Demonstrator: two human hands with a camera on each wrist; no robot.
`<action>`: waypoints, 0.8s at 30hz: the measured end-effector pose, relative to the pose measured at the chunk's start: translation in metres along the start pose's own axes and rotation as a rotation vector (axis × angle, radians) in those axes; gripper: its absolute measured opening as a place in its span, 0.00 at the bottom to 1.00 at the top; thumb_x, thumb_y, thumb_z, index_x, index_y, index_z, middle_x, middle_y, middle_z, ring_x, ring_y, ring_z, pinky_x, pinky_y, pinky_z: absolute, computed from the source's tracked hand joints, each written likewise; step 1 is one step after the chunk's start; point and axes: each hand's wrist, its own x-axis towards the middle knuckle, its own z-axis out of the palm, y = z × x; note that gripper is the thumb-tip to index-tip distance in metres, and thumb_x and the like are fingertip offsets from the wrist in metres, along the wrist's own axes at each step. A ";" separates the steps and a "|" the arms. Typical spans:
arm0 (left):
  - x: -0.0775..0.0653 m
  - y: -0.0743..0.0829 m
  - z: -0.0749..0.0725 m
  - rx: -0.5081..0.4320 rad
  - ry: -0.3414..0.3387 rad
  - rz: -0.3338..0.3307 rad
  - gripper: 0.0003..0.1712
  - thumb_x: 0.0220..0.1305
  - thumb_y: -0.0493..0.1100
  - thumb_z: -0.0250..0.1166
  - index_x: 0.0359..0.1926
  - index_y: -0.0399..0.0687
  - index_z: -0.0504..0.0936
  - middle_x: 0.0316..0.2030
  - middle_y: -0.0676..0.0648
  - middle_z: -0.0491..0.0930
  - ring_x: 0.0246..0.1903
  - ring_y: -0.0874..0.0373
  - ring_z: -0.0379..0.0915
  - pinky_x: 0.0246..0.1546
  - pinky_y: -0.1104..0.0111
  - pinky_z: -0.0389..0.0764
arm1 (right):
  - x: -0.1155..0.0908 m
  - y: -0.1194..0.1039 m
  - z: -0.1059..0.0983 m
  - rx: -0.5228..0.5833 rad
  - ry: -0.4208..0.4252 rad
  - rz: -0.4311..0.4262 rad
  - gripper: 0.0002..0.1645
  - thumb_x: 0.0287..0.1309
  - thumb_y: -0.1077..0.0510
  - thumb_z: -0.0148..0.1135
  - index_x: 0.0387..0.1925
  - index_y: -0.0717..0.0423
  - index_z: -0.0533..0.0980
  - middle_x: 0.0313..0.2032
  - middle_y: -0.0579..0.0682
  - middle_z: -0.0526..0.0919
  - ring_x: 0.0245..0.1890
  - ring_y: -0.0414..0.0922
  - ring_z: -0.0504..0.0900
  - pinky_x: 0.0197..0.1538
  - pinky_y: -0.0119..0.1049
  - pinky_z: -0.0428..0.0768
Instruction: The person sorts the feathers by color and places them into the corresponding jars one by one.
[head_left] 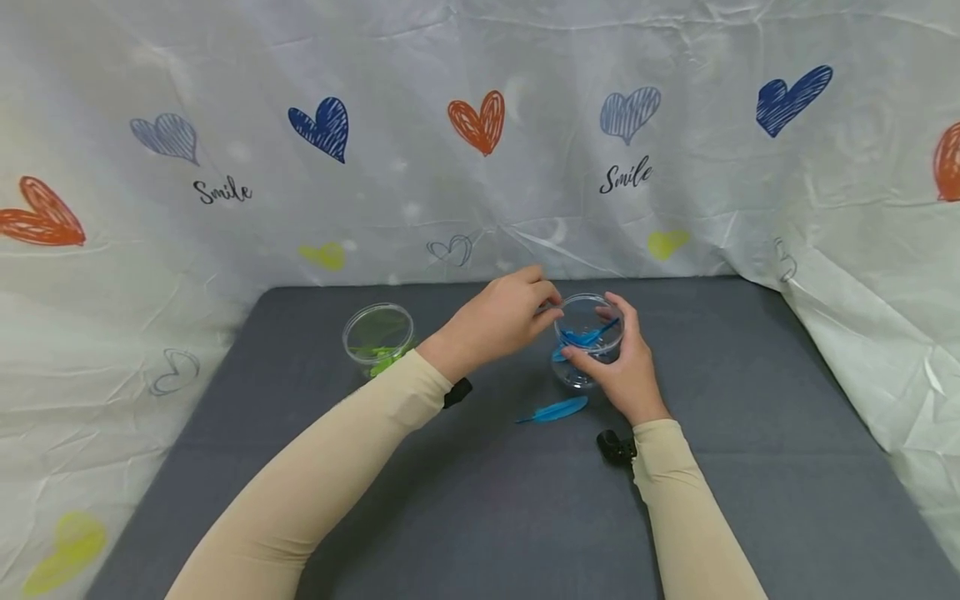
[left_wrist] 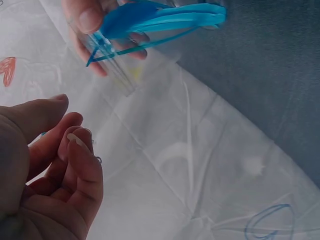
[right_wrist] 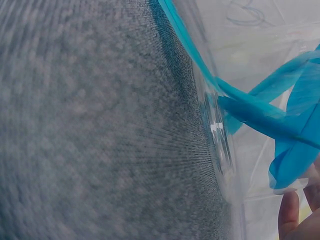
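Note:
A clear round plastic jar (head_left: 576,379) stands on the dark table, holding several blue feathers (head_left: 587,337). My right hand (head_left: 628,367) grips the jar's right side, thumb in front and fingers behind. At the jar's left rim is my left hand (head_left: 506,317); in the left wrist view its fingers (left_wrist: 82,165) are loosely bent, with nothing visible held between them and the thumb. One blue feather (head_left: 557,411) lies on the table in front of the jar. The right wrist view shows blue feathers (right_wrist: 260,115) close up through the jar's clear wall.
Another clear jar (head_left: 378,315), containing green feathers (head_left: 384,360), stands to the left, partly behind the left forearm. A dark cloth covers the table (head_left: 480,517). Behind it hangs a white curtain (head_left: 405,50) printed with hearts.

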 end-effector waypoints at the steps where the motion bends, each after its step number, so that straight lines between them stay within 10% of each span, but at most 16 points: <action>1: -0.002 -0.001 0.001 -0.004 0.002 -0.007 0.13 0.81 0.47 0.65 0.56 0.45 0.89 0.47 0.47 0.80 0.40 0.57 0.83 0.43 0.68 0.87 | 0.000 0.000 0.000 0.002 0.002 0.000 0.58 0.62 0.41 0.80 0.83 0.24 0.53 0.77 0.47 0.71 0.77 0.58 0.70 0.74 0.64 0.73; 16: -0.059 -0.025 0.040 -0.090 -0.041 -0.089 0.12 0.76 0.46 0.71 0.53 0.44 0.89 0.42 0.49 0.84 0.36 0.59 0.80 0.38 0.68 0.84 | 0.001 0.002 0.002 -0.008 0.017 -0.018 0.60 0.62 0.44 0.81 0.85 0.35 0.53 0.77 0.48 0.72 0.79 0.57 0.69 0.77 0.65 0.69; 24: -0.082 -0.026 0.063 -0.115 -0.090 -0.072 0.13 0.74 0.46 0.73 0.50 0.43 0.90 0.38 0.49 0.83 0.34 0.60 0.77 0.37 0.69 0.83 | -0.002 -0.002 0.002 0.002 0.014 -0.003 0.59 0.62 0.43 0.81 0.83 0.24 0.53 0.77 0.47 0.71 0.80 0.55 0.68 0.78 0.65 0.68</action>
